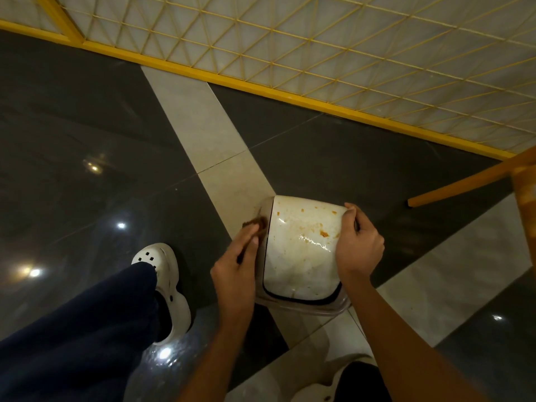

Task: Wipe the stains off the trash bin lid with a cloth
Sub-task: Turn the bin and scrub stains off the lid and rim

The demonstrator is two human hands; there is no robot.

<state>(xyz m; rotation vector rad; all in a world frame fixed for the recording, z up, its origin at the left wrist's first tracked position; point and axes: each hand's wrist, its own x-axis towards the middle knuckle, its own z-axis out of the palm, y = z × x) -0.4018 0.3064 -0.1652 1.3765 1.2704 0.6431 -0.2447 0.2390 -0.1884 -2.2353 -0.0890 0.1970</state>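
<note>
Bin (304,305) stands on the tiled floor (87,126), near the lower centre of the view, straddling a pale strip between dark tiles. Its white lid (298,265) is in place and carries orange-brown stains (324,234), mostly on the far half (a wet sheen runs across the middle).

Left hand (236,268): at the bin's left rim, fingers closed around a brown cloth (256,222), which touches the rim just beside the lid.

Right hand (359,248): fingers curled over the lid's right edge, gripping it.

Surroundings: a white clog (165,274) and a navy trouser leg (87,329) left of the bin; a yellow lattice screen (319,39) beyond; a wooden leg (464,181) at right.
</note>
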